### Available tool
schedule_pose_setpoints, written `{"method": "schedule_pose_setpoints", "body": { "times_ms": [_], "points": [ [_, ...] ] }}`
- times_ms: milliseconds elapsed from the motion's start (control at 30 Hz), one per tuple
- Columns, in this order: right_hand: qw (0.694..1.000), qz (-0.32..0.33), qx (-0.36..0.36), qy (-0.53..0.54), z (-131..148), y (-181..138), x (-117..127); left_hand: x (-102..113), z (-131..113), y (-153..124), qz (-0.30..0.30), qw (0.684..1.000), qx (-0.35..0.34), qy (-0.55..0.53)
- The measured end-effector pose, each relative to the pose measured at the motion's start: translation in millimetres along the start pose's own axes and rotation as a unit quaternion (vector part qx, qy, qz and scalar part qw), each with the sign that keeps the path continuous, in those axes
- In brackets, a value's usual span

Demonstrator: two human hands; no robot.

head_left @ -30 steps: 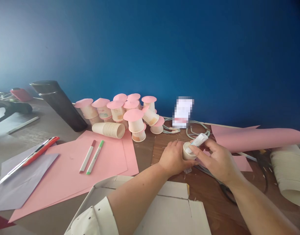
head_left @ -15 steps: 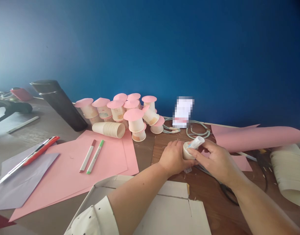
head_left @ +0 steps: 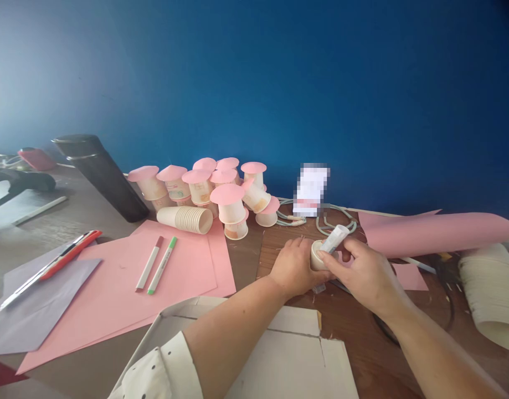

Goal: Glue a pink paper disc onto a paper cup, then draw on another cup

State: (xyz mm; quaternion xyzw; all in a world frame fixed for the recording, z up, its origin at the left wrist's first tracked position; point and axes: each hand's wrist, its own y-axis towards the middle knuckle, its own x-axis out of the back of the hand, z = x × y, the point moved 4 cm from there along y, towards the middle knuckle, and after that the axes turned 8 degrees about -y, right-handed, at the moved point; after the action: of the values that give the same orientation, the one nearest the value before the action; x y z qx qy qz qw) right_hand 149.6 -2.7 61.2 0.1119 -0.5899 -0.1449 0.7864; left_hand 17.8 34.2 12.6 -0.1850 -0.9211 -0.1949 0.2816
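A small white paper cup (head_left: 316, 258) is gripped by my left hand (head_left: 293, 266), its fingers wrapped round the side. Between the thumb and fingers of my right hand (head_left: 368, 274) is a white glue stick (head_left: 335, 238), slanted across the cup's near rim. Its lower end is hidden by my thumb, so I cannot tell exactly where it touches the cup. Under my hands a clear plastic piece (head_left: 319, 288) shows only in part. Beyond them, to the left, stand several paper cups with pink paper cone tops (head_left: 227, 195), some stacked and one tilted.
On pink sheets (head_left: 125, 277) lie two markers (head_left: 162, 266) and nested cups (head_left: 183, 220). A box cutter (head_left: 55, 265) and black bottle (head_left: 102, 177) are left. Cardboard (head_left: 296, 354) lies in front, rolled pink paper (head_left: 437, 233) and stacked large cups (head_left: 493, 293) right, cables (head_left: 337, 220) behind.
The glue stick has tipped slightly up and to the right in my right hand, which has shifted a little. My left hand and the cup stay in place.
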Motion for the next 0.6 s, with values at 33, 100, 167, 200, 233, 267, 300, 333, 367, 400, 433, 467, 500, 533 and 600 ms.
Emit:
{"method": "schedule_pose_setpoints", "body": {
  "times_ms": [33, 100, 167, 200, 233, 267, 300, 333, 367, 400, 433, 467, 500, 533, 600],
  "points": [
    [1.000, 0.001, -0.006, 0.002, -0.8, 0.3, -0.4, 0.0, -0.4, -0.1, 0.001, 1.000, 0.001, 0.000],
    [1.000, 0.006, -0.020, 0.017, -2.1, 1.4, -0.3, 0.0, -0.5, -0.3, -0.001, 1.000, 0.005, -0.001],
    [0.998, 0.019, -0.036, 0.050, -3.5, 2.9, 0.2, -0.3, 0.1, -0.4, -0.002, 1.000, 0.009, -0.005],
    [0.996, 0.029, -0.044, 0.071, -4.2, 3.7, 0.4, -0.5, 0.6, -0.3, -0.003, 1.000, 0.009, -0.008],
    [0.993, 0.039, -0.054, 0.094, -4.9, 4.4, 0.4, -0.7, 1.2, -0.3, -0.003, 1.000, 0.009, -0.010],
    [0.989, 0.050, -0.064, 0.120, -5.6, 5.1, 0.4, -0.8, 1.7, -0.2, -0.003, 1.000, 0.009, -0.010],
    [0.984, 0.060, -0.075, 0.148, -6.3, 5.8, 0.3, -0.8, 2.1, -0.1, -0.003, 1.000, 0.008, -0.010],
    [0.978, 0.069, -0.085, 0.178, -6.8, 6.4, 0.2, -0.7, 2.4, 0.0, -0.004, 1.000, 0.007, -0.008],
    [0.971, 0.075, -0.095, 0.207, -7.1, 6.9, 0.1, -0.4, 2.5, 0.0, -0.005, 1.000, 0.007, -0.006],
    [0.963, 0.081, -0.104, 0.234, -7.3, 7.4, -0.1, -0.1, 2.4, 0.1, -0.005, 1.000, 0.007, -0.005],
    [0.957, 0.085, -0.111, 0.255, -7.3, 7.8, -0.2, 0.2, 2.2, 0.0, -0.005, 1.000, 0.007, -0.004],
    [0.952, 0.087, -0.114, 0.270, -7.2, 8.0, -0.2, 0.5, 1.9, 0.0, -0.004, 1.000, 0.006, -0.004],
    [0.949, 0.088, -0.115, 0.279, -7.1, 8.2, -0.2, 0.6, 1.5, -0.1, -0.004, 1.000, 0.006, -0.005],
    [0.949, 0.090, -0.113, 0.281, -7.1, 8.3, -0.3, 0.7, 1.2, -0.2, -0.004, 1.000, 0.005, -0.006],
    [0.953, 0.083, -0.107, 0.272, -8.1, 8.5, 0.2, 0.5, 1.1, -0.5, -0.005, 1.000, 0.007, -0.010]
  ]
}}
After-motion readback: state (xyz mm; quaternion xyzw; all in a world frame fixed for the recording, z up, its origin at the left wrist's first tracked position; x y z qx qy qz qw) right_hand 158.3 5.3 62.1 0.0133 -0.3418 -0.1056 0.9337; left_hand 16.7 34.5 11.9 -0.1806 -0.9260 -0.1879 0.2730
